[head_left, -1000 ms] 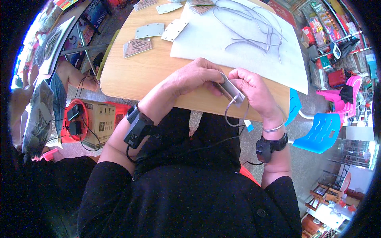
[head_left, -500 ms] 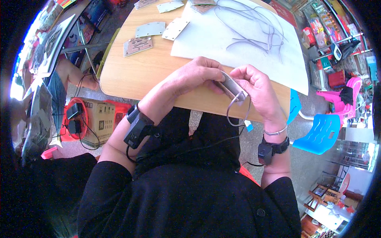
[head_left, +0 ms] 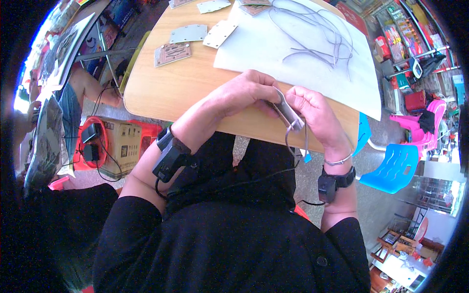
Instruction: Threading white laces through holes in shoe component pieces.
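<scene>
Above the table's near edge, my left hand point(head_left: 248, 95) pinches a thin pale plate point(head_left: 290, 116) by its upper left end, its thumb along the top. The plate is tilted with one long edge up. My right hand point(head_left: 313, 108) closes at its right side, fingertips bent against it; what they pinch is partly hidden. From the plate's lower corner a thin grey cable point(head_left: 287, 139) loops down past the table edge. A small blue piece point(head_left: 307, 158) hangs below, by the cable's end.
On the wooden table point(head_left: 146, 93) lie pale plates point(head_left: 188, 33) and brown-patterned boards point(head_left: 172, 53). A white sheet point(head_left: 254, 56) carries loose grey cables point(head_left: 334, 46). A blue chair point(head_left: 392, 168) stands right; a cardboard box point(head_left: 121, 141) sits left. Black devices point(head_left: 171, 160) are strapped to both wrists.
The plate has tilted and lowered slightly, and the right fingers have curled closer to it. The cable's loop has narrowed and hangs straighter. The view has shifted a little.
</scene>
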Demonstrator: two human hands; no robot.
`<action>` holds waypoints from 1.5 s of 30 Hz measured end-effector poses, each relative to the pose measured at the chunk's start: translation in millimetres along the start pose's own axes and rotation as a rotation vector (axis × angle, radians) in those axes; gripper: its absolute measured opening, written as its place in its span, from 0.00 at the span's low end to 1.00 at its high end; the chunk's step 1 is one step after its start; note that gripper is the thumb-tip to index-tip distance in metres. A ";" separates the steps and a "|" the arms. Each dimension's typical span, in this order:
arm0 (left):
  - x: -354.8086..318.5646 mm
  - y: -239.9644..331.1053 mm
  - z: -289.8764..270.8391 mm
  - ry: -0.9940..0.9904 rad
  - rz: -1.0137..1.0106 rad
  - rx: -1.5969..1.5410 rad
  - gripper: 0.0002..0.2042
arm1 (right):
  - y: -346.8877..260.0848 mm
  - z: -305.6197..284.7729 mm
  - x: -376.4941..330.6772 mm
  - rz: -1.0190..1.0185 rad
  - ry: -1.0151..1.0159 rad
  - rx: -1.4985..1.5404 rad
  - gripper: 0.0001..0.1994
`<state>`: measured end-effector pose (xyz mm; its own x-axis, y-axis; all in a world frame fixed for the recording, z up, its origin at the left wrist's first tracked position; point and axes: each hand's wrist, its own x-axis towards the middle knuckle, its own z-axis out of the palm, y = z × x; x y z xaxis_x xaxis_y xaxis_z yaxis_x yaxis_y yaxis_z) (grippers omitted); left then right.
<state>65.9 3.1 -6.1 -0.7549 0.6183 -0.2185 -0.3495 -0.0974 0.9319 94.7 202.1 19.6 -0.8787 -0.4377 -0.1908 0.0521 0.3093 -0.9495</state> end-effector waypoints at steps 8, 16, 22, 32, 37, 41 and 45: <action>-0.1 -2.0 -0.7 -0.004 -0.005 -0.021 0.08 | -3.2 1.1 -5.7 -0.014 0.063 -0.108 0.10; -0.2 1.4 0.5 0.011 -0.033 0.037 0.07 | -6.1 -1.3 -6.8 0.006 0.119 -0.007 0.06; 0.7 -0.2 -0.1 -0.002 -0.018 0.008 0.07 | -9.0 -6.5 -4.2 0.035 0.036 0.009 0.05; 1.5 -3.0 -2.4 0.013 -0.017 0.051 0.08 | -12.0 -5.7 -2.5 -0.071 0.101 -0.033 0.04; 2.4 -2.2 -1.7 0.007 -0.016 0.033 0.07 | -9.2 -8.2 -1.6 -0.061 0.082 -0.100 0.05; 1.8 -2.1 -0.6 0.002 -0.007 -0.002 0.07 | -12.2 -6.8 -0.5 -0.035 0.078 -0.117 0.06; 4.0 -6.9 -3.0 -0.008 0.001 -0.018 0.08 | -9.3 -7.5 0.4 -0.028 0.049 -0.160 0.08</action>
<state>63.6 3.9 -14.4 -0.7506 0.6247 -0.2154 -0.3588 -0.1114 0.9268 90.3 205.3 30.2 -0.9008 -0.4078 -0.1491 -0.0452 0.4296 -0.9019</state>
